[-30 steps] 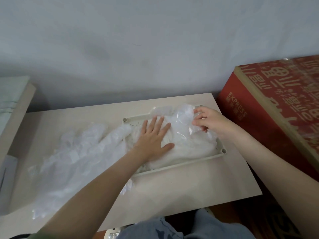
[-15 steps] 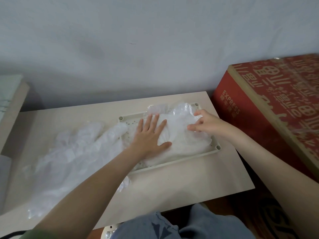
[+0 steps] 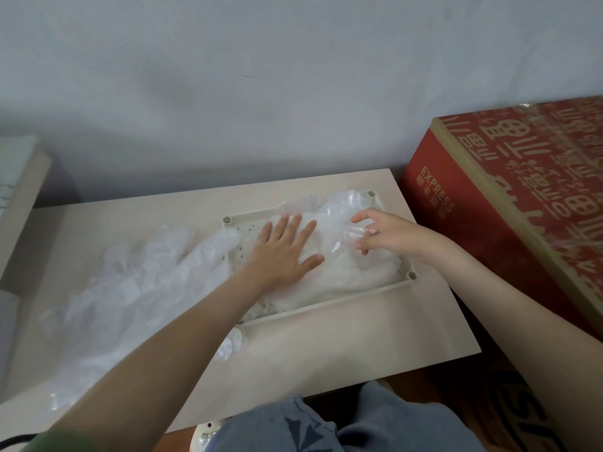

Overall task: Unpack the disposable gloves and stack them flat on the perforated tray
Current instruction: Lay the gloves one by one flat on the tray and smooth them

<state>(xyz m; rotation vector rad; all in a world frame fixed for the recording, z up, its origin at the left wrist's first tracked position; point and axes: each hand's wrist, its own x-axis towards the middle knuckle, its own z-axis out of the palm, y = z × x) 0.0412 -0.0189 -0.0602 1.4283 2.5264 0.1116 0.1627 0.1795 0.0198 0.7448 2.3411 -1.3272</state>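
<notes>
Head view: the left hand [image 3: 283, 252] lies palm-down with fingers spread and flat on the stack of thin, translucent white disposable plastic gloves [image 3: 342, 265] that fills the shallow, cream, rectangular perforated plastic tray [image 3: 329, 308]; this grip is apart, closed on nothing, and appears to serve as a hold-down so the slippery film does not shift or spring up. The right hand [image 3: 390, 234], at 3 o'clock of the left, has its thumb and fingertips [image 3: 359, 219] curled around a puckered fold of clear film near the tray's 2 o'clock corner; whether that grip is pinched on the film or only resting over it cannot be told. The stack sits directly beneath the left palm and extends toward 3 o'clock under the right hand. A second spread of loose translucent gloves [image 3: 130, 282] lies on the pale beige wooden tabletop [image 3: 326, 347] at 9 o'clock of the tray, one edge overlapping the tray's left rim, apparently not yet stacked. A red printed cardboard box [image 3: 509, 203] stands beside the tabletop at 3 o'clock, clear of both hands. Judged step: smoothing the top layer flat.
</notes>
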